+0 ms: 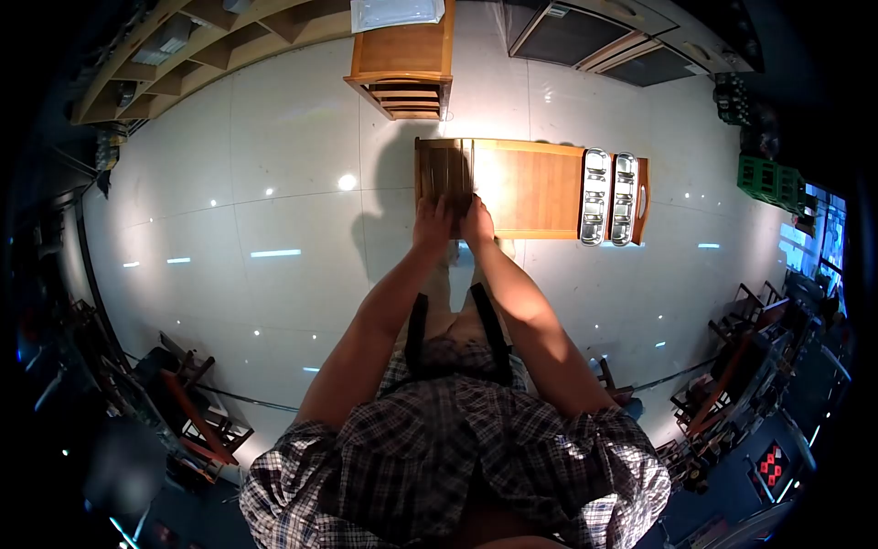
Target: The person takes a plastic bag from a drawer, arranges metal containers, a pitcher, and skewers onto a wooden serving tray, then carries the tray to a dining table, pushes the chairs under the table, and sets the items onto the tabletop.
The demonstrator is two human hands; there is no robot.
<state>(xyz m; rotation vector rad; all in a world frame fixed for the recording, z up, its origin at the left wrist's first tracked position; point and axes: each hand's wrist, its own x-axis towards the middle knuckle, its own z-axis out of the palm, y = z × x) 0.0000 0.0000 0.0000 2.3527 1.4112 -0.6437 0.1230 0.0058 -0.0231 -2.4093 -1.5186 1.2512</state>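
A long wooden cabinet or cart (529, 189) stands in front of me, with a darker slatted wooden part (445, 165) at its left end. My left hand (433, 222) rests on the near side of that dark part, fingers pointing away from me. Close beside it, my right hand (476, 221) touches the right edge of the same part, by the lighter top. Whether either hand grips the wood is hard to tell. Two metal trays with compartments (594, 197) lie across the right end of the top.
Another wooden cabinet (400, 55) stands beyond, with a pale packet (397, 12) on top. Wooden shelving (201, 59) is at the upper left, dark-fronted cabinets (585, 41) at the upper right. A green crate (770, 179) and chairs (197, 403) stand around the tiled floor.
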